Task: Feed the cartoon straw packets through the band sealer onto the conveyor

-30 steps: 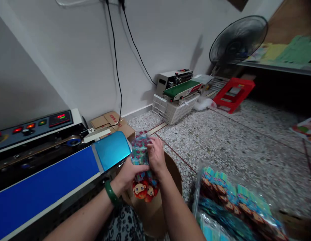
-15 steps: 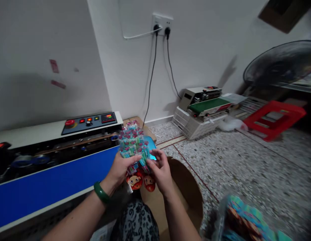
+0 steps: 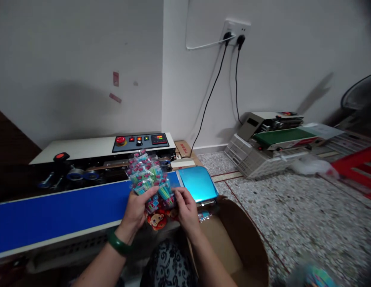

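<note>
My left hand (image 3: 134,213), with a green bangle at the wrist, is closed around a fanned stack of clear packets (image 3: 145,169) holding blue, green and pink sticks. Its thumb presses on the front of the stack. Red-haired cartoon faces (image 3: 156,220) show at the lower end. My right hand (image 3: 187,209) pinches the right edge of one packet (image 3: 165,192) on that side of the stack. Both hands are held in front of the blue conveyor belt (image 3: 74,213) of a sealing machine (image 3: 83,150).
A shiny blue plate (image 3: 199,183) extends from the belt's right end. Below it stands a round-sided cardboard box (image 3: 248,239) with a packet inside. A second sealer with a green belt (image 3: 285,136) rests on a white crate (image 3: 245,159). A red plastic stool (image 3: 357,169) lies at right.
The view has swung left, showing more of the sealing machine and the blue plate. Both hands stay on the packets, with the right still at the edge of the stack.
</note>
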`<action>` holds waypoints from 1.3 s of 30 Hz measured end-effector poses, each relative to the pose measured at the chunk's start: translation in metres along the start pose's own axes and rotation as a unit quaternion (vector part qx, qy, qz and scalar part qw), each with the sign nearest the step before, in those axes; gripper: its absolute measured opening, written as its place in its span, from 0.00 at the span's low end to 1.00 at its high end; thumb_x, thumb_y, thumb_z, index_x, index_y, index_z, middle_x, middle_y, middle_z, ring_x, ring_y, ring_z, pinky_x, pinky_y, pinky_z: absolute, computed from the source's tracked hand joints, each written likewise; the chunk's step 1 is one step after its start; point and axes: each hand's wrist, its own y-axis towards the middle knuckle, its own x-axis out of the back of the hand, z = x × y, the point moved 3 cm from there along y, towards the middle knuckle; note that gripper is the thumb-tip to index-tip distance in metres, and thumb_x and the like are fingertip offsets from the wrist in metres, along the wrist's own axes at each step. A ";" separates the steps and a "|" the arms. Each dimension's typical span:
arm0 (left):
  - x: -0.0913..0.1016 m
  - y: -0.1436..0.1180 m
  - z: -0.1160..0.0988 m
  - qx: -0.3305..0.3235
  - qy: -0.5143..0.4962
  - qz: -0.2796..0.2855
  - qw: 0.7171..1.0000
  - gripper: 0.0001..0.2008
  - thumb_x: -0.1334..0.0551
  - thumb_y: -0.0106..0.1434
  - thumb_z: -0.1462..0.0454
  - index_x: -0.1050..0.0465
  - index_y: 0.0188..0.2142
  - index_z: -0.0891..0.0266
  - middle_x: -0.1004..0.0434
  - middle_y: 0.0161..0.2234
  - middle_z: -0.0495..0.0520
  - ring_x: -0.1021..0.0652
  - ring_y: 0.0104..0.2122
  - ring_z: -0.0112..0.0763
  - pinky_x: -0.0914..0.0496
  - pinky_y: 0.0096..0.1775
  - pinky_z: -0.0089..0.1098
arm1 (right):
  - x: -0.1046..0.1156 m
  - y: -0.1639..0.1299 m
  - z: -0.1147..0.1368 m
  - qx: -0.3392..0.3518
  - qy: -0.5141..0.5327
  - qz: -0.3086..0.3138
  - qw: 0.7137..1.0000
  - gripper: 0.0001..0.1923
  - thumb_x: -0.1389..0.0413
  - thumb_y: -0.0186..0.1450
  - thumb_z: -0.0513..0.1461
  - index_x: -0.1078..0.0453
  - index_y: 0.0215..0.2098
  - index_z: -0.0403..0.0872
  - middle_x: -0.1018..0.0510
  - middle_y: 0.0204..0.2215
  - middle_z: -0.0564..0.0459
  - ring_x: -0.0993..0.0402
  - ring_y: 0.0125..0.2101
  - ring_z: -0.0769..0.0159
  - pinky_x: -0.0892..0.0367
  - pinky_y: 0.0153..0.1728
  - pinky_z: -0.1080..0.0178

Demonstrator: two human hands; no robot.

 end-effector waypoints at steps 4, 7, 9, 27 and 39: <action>0.010 0.002 -0.003 -0.023 -0.005 0.003 1.000 0.18 0.30 0.42 0.67 0.27 0.36 0.64 0.21 0.32 0.51 0.22 0.33 0.37 0.28 0.37 0.34 | -0.019 -0.001 -0.005 -0.009 -0.049 -0.005 0.999 0.16 0.37 0.45 0.41 0.35 0.29 0.48 0.30 0.27 0.58 0.34 0.29 0.68 0.38 0.32 0.67; 0.016 0.002 -0.008 -0.016 -0.012 0.016 1.000 0.17 0.31 0.43 0.68 0.27 0.36 0.64 0.21 0.32 0.51 0.22 0.32 0.37 0.28 0.36 0.34 | -0.027 0.002 -0.006 -0.047 -0.026 0.006 0.999 0.12 0.38 0.46 0.42 0.34 0.25 0.46 0.30 0.22 0.58 0.35 0.26 0.69 0.37 0.29 0.67; 0.020 0.003 -0.012 -0.010 -0.022 0.014 1.000 0.17 0.31 0.44 0.67 0.27 0.36 0.63 0.21 0.32 0.51 0.22 0.31 0.36 0.27 0.34 0.34 | -0.029 0.005 -0.006 -0.070 0.021 0.028 0.997 0.10 0.39 0.49 0.42 0.31 0.28 0.46 0.26 0.26 0.55 0.32 0.29 0.67 0.36 0.33 0.65; 0.062 0.016 -0.043 0.032 -0.039 -0.043 0.998 0.15 0.30 0.38 0.69 0.26 0.29 0.66 0.21 0.26 0.52 0.22 0.23 0.34 0.25 0.28 0.32 | 0.024 0.034 -0.021 -0.114 0.089 -0.170 0.975 0.13 0.38 0.47 0.44 0.33 0.25 0.44 0.30 0.18 0.60 0.36 0.18 0.73 0.39 0.21 0.70; 0.069 0.013 -0.055 0.001 -0.023 -0.047 0.999 0.15 0.30 0.37 0.69 0.26 0.28 0.65 0.21 0.26 0.51 0.21 0.29 0.37 0.25 0.35 0.34 | 0.030 0.082 -0.036 -0.182 -0.040 -0.141 0.972 0.08 0.40 0.43 0.39 0.34 0.17 0.43 0.34 0.11 0.59 0.41 0.13 0.76 0.44 0.16 0.70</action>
